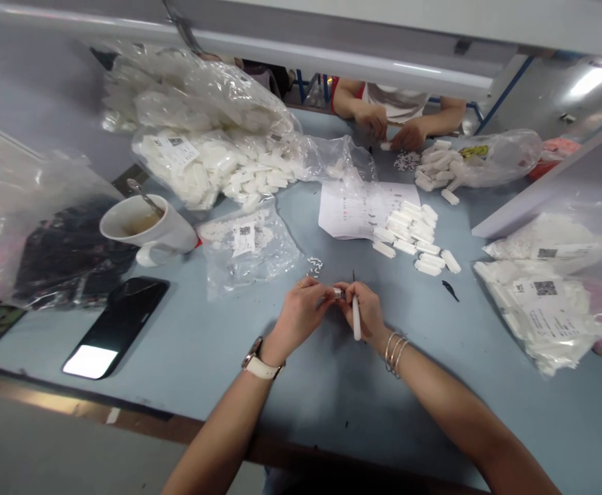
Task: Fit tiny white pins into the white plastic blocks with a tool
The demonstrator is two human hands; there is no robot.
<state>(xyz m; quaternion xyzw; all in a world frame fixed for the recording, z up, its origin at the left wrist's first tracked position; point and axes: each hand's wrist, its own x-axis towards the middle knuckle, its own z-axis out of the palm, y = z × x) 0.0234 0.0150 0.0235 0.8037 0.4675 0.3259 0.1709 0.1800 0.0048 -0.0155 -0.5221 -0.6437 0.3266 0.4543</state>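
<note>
My left hand [301,309] is closed, its fingertips pinching a small white plastic piece [338,293]. In my right hand [367,311] is a slim tool with a white handle [357,322] and a thin dark tip pointing away from me. The right fingertips also meet the small piece, so both hands come together at it. Just beyond my left hand lies a little heap of tiny white parts [315,264]. Past my right hand is a pile of white oblong plastic casings [409,227], with a small black piece [450,291] near it.
A printed sheet [342,210] lies beyond my hands. Bags of white parts [218,165] fill the back left. At left are a mug with a spoon [161,234] and a phone [120,323]. Labelled bags [543,309] stand right. Across the table, a co-worker's hands [391,130] hold a white piece.
</note>
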